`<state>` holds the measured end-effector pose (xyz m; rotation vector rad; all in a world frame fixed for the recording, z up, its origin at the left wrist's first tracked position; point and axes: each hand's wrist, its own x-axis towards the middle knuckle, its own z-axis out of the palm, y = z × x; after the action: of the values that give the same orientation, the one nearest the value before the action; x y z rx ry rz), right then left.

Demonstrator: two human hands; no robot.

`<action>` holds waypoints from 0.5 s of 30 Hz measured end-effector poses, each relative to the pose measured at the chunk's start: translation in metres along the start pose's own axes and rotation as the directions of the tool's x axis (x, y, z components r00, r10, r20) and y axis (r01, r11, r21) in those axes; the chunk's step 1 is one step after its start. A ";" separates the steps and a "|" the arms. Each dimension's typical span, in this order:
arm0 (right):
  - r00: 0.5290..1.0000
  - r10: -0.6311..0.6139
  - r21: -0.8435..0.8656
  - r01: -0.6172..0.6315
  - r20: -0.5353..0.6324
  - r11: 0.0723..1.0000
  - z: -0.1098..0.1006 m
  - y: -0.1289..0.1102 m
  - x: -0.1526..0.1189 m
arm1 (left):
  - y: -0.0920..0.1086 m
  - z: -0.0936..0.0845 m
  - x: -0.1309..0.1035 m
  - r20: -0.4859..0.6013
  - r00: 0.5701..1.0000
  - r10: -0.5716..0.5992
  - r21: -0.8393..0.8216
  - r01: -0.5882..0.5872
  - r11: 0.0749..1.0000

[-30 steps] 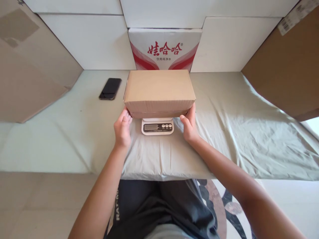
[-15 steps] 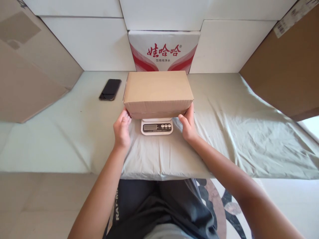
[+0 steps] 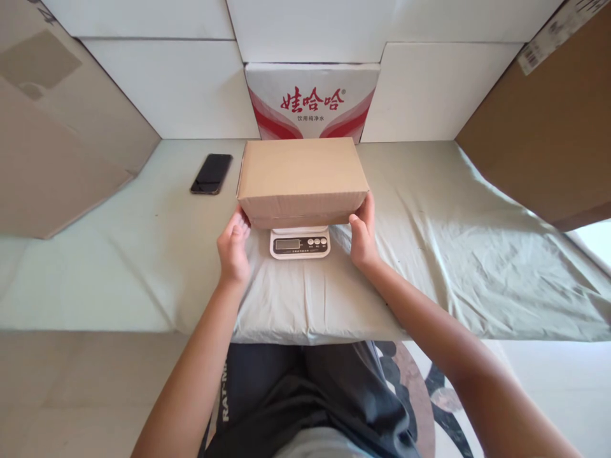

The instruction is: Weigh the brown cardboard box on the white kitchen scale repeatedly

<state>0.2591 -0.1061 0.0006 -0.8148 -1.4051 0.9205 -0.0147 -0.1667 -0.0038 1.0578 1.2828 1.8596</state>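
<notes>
A plain brown cardboard box (image 3: 303, 166) sits over a white digital kitchen scale (image 3: 300, 244) and hides its platform. The scale's display and buttons face me, but I cannot make out a reading. At the box's lower left corner my left hand (image 3: 233, 245) holds its side, fingers along and partly behind it. My right hand (image 3: 363, 232) grips the opposite side, with the thumb near the lower front corner and the fingers mostly hidden behind the box.
A dark smartphone (image 3: 211, 173) lies left of the box on the pale green cloth (image 3: 119, 254). Behind stands a white-and-red printed carton (image 3: 312, 95) against white panels (image 3: 167, 89). Large cardboard pieces flank the left (image 3: 71, 140) and right (image 3: 544, 133).
My right hand has shifted slightly to the right, its thumb easing outward at the box's corner. The left hand and the box stay about where they were; the view has tilted a little.
</notes>
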 end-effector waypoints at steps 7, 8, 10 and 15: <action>0.996 0.026 0.042 -0.023 -0.088 0.999 -0.006 0.019 0.002 | -0.006 0.000 0.020 -0.008 0.999 0.046 -0.040 -0.046 0.998; 0.995 0.029 0.046 -0.024 -0.094 0.999 -0.006 0.021 0.003 | -0.008 0.000 0.024 -0.010 0.999 0.044 -0.049 -0.044 0.998; 0.994 0.039 0.065 -0.032 -0.106 0.997 -0.007 0.022 0.004 | -0.013 0.001 0.032 -0.013 0.999 0.038 -0.060 -0.038 0.997; 0.992 0.066 0.080 -0.058 -0.105 0.995 -0.007 0.022 0.006 | -0.015 0.007 0.035 -0.010 1.000 0.030 -0.085 -0.030 0.996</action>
<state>0.2644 -0.0913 -0.0164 -0.8413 -1.2493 0.9582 -0.0246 -0.1293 -0.0075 1.0301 1.1878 1.9256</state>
